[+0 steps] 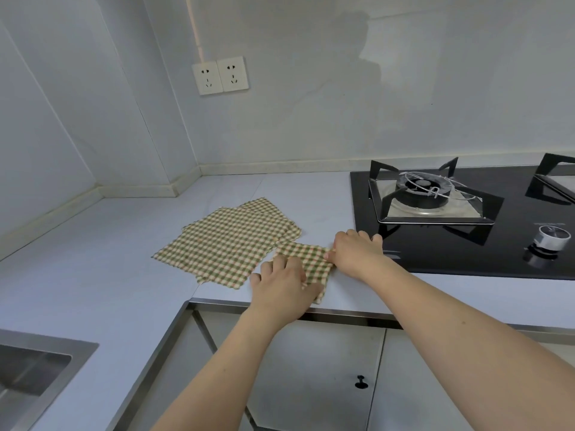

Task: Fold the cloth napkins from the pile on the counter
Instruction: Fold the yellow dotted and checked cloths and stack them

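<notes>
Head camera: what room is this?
Most likely a home kitchen: a gas stove is set in the counter, a steel sink sits at the left, and cupboard doors are below.

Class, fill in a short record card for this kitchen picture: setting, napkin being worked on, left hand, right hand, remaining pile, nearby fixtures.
setting: pale counter
napkin in work: small checked napkin, folded, near the counter's front edge
left hand: rests on its left part
right hand: pinches its right edge
pile: unfolded napkins, spread flat, to the left
fixtures: gas hob right, sink left
</notes>
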`<control>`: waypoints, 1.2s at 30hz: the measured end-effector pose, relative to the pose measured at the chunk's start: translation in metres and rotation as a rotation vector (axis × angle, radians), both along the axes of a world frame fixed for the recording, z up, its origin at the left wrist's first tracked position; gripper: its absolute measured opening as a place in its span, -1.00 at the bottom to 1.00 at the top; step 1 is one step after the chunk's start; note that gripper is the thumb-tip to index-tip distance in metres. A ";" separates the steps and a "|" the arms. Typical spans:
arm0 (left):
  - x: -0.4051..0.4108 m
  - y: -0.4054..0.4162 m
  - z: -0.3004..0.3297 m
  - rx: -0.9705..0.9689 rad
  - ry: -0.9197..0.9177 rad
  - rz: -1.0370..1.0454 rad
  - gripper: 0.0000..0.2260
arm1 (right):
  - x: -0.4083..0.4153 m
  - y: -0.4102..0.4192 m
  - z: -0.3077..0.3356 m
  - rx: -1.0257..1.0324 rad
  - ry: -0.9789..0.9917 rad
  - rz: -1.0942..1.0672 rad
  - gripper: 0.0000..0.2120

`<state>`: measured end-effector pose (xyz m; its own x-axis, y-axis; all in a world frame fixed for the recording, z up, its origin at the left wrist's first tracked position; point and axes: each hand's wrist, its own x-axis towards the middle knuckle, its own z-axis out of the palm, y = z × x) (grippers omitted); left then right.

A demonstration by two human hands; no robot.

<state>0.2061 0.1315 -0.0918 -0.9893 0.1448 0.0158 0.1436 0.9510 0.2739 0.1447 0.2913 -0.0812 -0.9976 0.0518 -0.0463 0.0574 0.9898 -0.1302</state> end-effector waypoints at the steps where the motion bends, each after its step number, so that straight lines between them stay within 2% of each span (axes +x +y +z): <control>1: 0.000 -0.003 0.000 0.002 -0.031 -0.007 -0.55 | 0.000 0.000 -0.001 0.001 0.000 -0.001 -0.57; 4: 0.000 -0.007 0.005 -0.027 -0.101 -0.061 -0.44 | -0.003 0.001 -0.001 0.013 -0.008 0.006 -0.56; 6: -0.005 -0.009 0.009 0.040 -0.121 -0.052 -0.51 | -0.003 0.000 0.000 0.049 -0.029 0.026 -0.58; 9: -0.019 -0.018 0.016 0.166 0.024 0.118 -0.60 | -0.004 -0.001 0.005 0.086 -0.073 0.054 -0.62; 12: -0.033 -0.030 0.009 0.007 -0.017 0.207 -0.45 | -0.004 0.001 0.007 0.025 -0.095 0.089 -0.76; 15: -0.042 -0.033 0.009 0.045 -0.113 0.183 -0.45 | -0.001 0.008 0.004 -0.202 -0.033 0.157 -0.81; 19: -0.044 -0.032 0.017 0.196 -0.233 0.175 -0.45 | 0.009 0.016 0.004 -0.689 0.061 0.156 -0.86; 21: -0.043 -0.034 0.020 0.326 -0.271 0.172 -0.45 | 0.015 0.017 0.009 -0.838 0.084 0.162 -0.88; 24: -0.040 -0.038 0.032 0.724 -0.283 0.126 -0.59 | 0.028 0.017 0.025 -0.841 0.150 0.217 -0.88; 26: -0.035 -0.038 0.043 0.994 -0.321 0.076 -0.58 | 0.036 0.016 0.039 -0.832 0.200 0.256 -0.86; 28: -0.031 -0.035 0.049 1.187 -0.348 0.029 -0.56 | 0.044 0.017 0.055 -0.809 0.241 0.287 -0.83; 31: -0.022 -0.029 0.056 1.243 -0.264 0.002 -0.72 | 0.056 0.017 0.076 -0.818 0.283 0.325 -0.82; 36: -0.005 -0.024 0.070 1.355 -0.158 -0.081 -0.81 | 0.074 0.020 0.092 -0.925 0.265 0.300 -0.74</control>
<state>0.2011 0.1075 -0.0219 -0.9833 0.1641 0.0789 0.0660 -0.0827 0.9944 0.2189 0.3115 0.0110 -0.9474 -0.1476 0.2841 -0.3200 0.4621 -0.8271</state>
